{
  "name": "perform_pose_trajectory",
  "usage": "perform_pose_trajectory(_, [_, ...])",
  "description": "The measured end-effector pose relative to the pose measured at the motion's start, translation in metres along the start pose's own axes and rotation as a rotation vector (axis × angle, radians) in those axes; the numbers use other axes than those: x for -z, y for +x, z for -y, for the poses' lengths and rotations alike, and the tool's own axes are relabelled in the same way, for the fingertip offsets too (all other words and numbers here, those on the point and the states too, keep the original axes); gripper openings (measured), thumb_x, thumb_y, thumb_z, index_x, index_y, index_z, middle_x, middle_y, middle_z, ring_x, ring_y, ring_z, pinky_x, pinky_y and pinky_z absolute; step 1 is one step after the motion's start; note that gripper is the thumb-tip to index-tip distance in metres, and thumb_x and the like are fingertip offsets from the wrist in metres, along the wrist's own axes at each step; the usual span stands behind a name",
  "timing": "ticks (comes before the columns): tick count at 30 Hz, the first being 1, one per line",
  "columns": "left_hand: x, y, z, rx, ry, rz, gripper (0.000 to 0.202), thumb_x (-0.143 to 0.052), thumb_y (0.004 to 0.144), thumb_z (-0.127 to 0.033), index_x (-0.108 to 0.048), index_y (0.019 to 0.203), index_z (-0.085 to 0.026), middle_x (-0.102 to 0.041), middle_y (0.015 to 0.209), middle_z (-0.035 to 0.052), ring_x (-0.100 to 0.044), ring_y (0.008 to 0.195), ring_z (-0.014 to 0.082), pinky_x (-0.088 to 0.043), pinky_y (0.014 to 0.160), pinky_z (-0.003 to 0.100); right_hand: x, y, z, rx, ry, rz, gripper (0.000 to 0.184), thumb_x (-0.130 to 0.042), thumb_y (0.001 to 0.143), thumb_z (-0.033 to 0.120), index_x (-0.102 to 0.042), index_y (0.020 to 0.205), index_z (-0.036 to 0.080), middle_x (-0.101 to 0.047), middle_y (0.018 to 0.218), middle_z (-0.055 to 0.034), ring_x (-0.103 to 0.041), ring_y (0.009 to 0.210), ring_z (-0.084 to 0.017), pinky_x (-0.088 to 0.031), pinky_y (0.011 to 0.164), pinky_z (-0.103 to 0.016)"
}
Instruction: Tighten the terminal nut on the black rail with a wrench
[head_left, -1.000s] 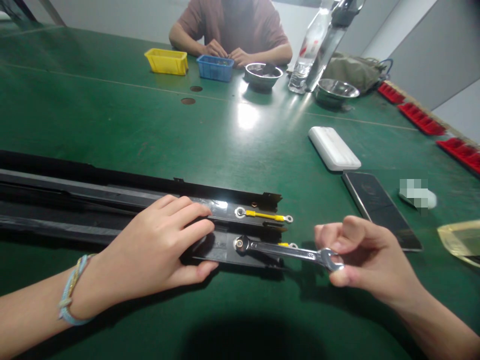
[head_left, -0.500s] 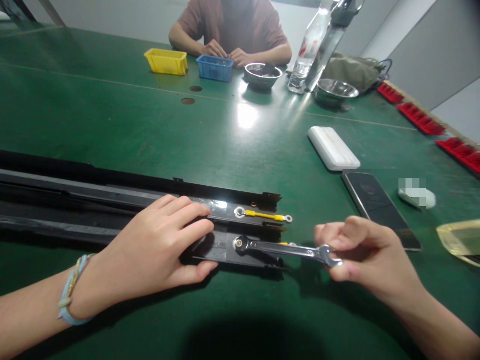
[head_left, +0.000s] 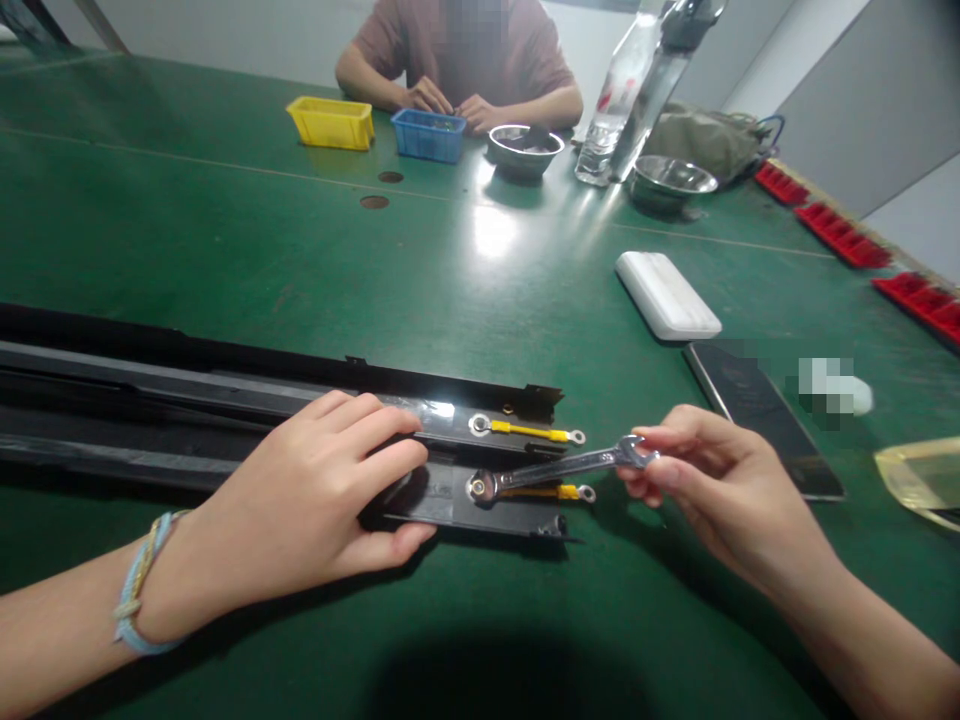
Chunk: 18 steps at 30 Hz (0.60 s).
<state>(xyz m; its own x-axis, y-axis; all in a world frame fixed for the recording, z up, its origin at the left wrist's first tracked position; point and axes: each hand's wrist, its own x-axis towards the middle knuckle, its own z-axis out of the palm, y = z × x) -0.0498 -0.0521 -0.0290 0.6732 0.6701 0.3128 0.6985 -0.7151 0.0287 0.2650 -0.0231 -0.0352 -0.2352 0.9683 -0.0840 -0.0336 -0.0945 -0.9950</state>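
My left hand [head_left: 322, 485] grips the nearer black metal rail [head_left: 442, 488], its fingers over the top and its thumb along the near side. In my right hand [head_left: 724, 480] is a combination wrench [head_left: 559, 467], pinched at its open jaw between thumb and fingers. The wrench's ring end sits around a bolt head or nut on the nearer rail. Partly under the wrench lies a short yellow wire [head_left: 566, 492] with ring terminals. Another yellow wire [head_left: 529, 432] is fixed at one end to the farther black rail [head_left: 442, 425].
A white power bank [head_left: 667, 297], a dark phone [head_left: 761, 415] and a pale mouse-like object [head_left: 851, 392] lie at right. Across the green table [head_left: 262, 230], a person sits behind yellow [head_left: 330, 125] and blue bins [head_left: 427, 137], metal bowls [head_left: 525, 155] and bottles [head_left: 604, 130].
My right hand has swung the wrench's free end away from me, uncovering more of the nearer yellow wire. The ring end stays on the fastener. My left hand has stayed in place.
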Motion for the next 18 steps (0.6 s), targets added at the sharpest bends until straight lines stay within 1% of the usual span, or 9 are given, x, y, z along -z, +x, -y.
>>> perform_pose_trajectory(3, [0.0014, -0.0010, 0.0006, -0.003, -0.002, 0.000, 0.024, -0.057, 0.084, -0.040, -0.061, 0.091, -0.017, -0.064, 0.104, 0.0102, -0.057, 0.090, 0.0261, -0.044, 0.076, 0.040, 0.0041, 0.0008, -0.0014, 0.002, 0.003, 0.069, 0.016, -0.086, 0.068, 0.026, -0.072, 0.074, 0.023, -0.071, 0.066, -0.0004, -0.064, 0.054, -0.012, -0.051, 0.046, -0.019])
perform_pose_trajectory(6, [-0.0001, -0.0010, 0.0020, -0.006, -0.001, -0.002, 0.024, -0.057, 0.084, -0.040, -0.061, 0.091, -0.017, -0.064, 0.105, 0.0103, -0.057, 0.090, 0.0264, -0.044, 0.076, 0.041, 0.0070, 0.0032, -0.0038, 0.068, 0.015, 0.155, 0.020, -0.087, 0.066, 0.025, -0.068, 0.069, 0.022, -0.065, 0.064, 0.0028, -0.058, 0.057, -0.011, -0.047, 0.051, -0.020])
perform_pose_trajectory(8, [-0.0027, 0.0001, 0.0035, -0.006, 0.002, -0.006, 0.025, -0.058, 0.084, -0.041, -0.061, 0.091, -0.017, -0.064, 0.105, 0.0103, -0.057, 0.090, 0.0266, -0.044, 0.076, 0.041, 0.0076, 0.0050, -0.0052, 0.106, 0.016, 0.216, 0.022, -0.087, 0.067, 0.026, -0.066, 0.070, 0.022, -0.062, 0.064, 0.0035, -0.055, 0.059, -0.011, -0.044, 0.053, -0.021])
perform_pose_trajectory(10, [-0.0055, 0.0021, 0.0053, -0.007, 0.004, -0.013, 0.026, -0.058, 0.083, -0.042, -0.061, 0.091, -0.018, -0.065, 0.105, 0.0101, -0.057, 0.090, 0.0263, -0.044, 0.076, 0.041, 0.0068, 0.0058, -0.0059, 0.154, 0.009, 0.299, 0.024, -0.087, 0.068, 0.027, -0.064, 0.070, 0.021, -0.060, 0.061, 0.0045, -0.051, 0.056, -0.010, -0.040, 0.051, -0.022])
perform_pose_trajectory(12, [-0.0071, 0.0045, 0.0069, -0.005, 0.002, -0.017, 0.026, -0.058, 0.084, -0.042, -0.061, 0.091, -0.017, -0.065, 0.104, 0.0100, -0.058, 0.090, 0.0260, -0.044, 0.076, 0.040, 0.0048, 0.0052, -0.0058, 0.199, 0.001, 0.359, 0.030, -0.088, 0.066, 0.028, -0.059, 0.066, 0.020, -0.058, 0.058, 0.0057, -0.048, 0.052, -0.009, -0.038, 0.050, -0.023])
perform_pose_trajectory(15, [-0.0072, 0.0077, 0.0087, -0.005, 0.001, -0.018, 0.026, -0.057, 0.084, -0.042, -0.061, 0.091, -0.017, -0.065, 0.104, 0.0101, -0.058, 0.089, 0.0258, -0.044, 0.076, 0.040, 0.0017, 0.0030, -0.0048, 0.221, -0.017, 0.400, 0.038, -0.089, 0.064, 0.031, -0.052, 0.061, 0.020, -0.057, 0.057, 0.0059, -0.048, 0.050, -0.008, -0.036, 0.048, -0.023])
perform_pose_trajectory(18, [-0.0063, 0.0088, 0.0090, -0.005, -0.001, -0.016, 0.027, -0.057, 0.084, -0.043, -0.061, 0.091, -0.017, -0.065, 0.104, 0.0102, -0.058, 0.090, 0.0259, -0.044, 0.076, 0.040, 0.0011, 0.0022, -0.0045, 0.229, -0.024, 0.413, 0.040, -0.089, 0.063, 0.032, -0.050, 0.060, 0.019, -0.057, 0.057, 0.0054, -0.048, 0.049, -0.008, -0.035, 0.048, -0.024])
